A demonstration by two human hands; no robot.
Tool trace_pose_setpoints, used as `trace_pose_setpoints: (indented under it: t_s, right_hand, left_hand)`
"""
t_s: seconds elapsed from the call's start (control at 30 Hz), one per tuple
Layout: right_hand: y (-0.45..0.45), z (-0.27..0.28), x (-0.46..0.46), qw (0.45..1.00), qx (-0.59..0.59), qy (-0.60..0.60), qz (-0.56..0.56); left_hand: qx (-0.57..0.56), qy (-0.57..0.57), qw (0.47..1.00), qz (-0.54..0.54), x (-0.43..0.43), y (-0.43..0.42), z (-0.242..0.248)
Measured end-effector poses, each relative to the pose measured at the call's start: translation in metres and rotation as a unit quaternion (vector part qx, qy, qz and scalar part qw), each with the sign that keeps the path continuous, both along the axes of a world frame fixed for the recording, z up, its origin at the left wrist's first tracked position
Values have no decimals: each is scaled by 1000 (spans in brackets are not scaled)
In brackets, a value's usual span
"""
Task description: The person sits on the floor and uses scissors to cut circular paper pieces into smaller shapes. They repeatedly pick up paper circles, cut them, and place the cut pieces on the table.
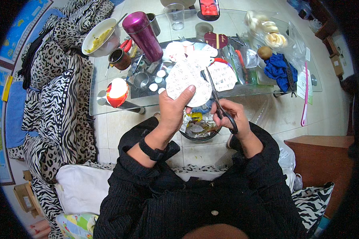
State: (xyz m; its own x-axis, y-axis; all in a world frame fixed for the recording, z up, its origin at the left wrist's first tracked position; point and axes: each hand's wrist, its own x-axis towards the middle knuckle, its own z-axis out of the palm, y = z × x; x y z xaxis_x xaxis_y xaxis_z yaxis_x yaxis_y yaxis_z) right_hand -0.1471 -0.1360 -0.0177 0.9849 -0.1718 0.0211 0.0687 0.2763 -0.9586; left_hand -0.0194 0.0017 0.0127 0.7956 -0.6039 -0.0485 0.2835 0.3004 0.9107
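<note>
My left hand [176,103] pinches a white rounded piece of paper [189,80] covered in handwriting, thumb on top. In my right hand [232,115] is a pair of black-handled scissors [217,92], fingers around the handles. The blades point away from me along the paper's right edge; whether they touch it I cannot tell. Another round written paper with a red and purple rim [223,77] lies on the glass table just beyond the scissors. More white paper pieces [179,50] are heaped behind the held one, partly washed out by glare. A red-edged round piece [117,92] rests at the table's near left.
On the glass table [113,107] stand a purple thermos [143,37], a white bowl [101,37], a clear plastic cup [176,18] and bagged buns [269,31]. A blue cloth [279,71] lies at right. Below my hands, a waste bin [200,138] holds scraps.
</note>
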Motion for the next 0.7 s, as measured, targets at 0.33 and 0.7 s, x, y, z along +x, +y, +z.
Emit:
trace_pose_setpoints:
  t_s: [0.33,0.7]
  right_hand:
    - [-3,5,-5,999,4,26,27]
    - [-5,10,-6,998,0,31,61]
  left_hand:
    - [45,0,999,-9,7,7,1]
    - [-17,12,999,-39,10,9,2]
